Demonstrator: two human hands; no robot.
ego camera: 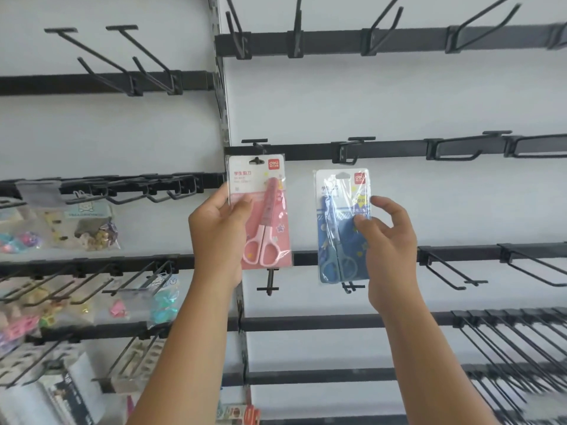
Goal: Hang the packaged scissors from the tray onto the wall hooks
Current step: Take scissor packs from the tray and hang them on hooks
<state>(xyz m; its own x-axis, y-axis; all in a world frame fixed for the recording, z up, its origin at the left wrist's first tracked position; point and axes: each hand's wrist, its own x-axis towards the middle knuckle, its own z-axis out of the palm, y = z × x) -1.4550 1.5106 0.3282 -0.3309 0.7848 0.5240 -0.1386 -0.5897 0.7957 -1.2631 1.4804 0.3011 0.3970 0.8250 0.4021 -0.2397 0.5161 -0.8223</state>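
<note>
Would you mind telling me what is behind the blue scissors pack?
Behind the blue scissors pack runs a black rail, and a hook pokes out below its bottom edge. The right hand pinches the pack's right side. How the hook joins the rail is covered.

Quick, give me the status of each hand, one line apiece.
Left hand: closed on the pink scissors pack, its hang hole at a wall hook.
Right hand: pinching the blue scissors pack just below the next hook.
</note>
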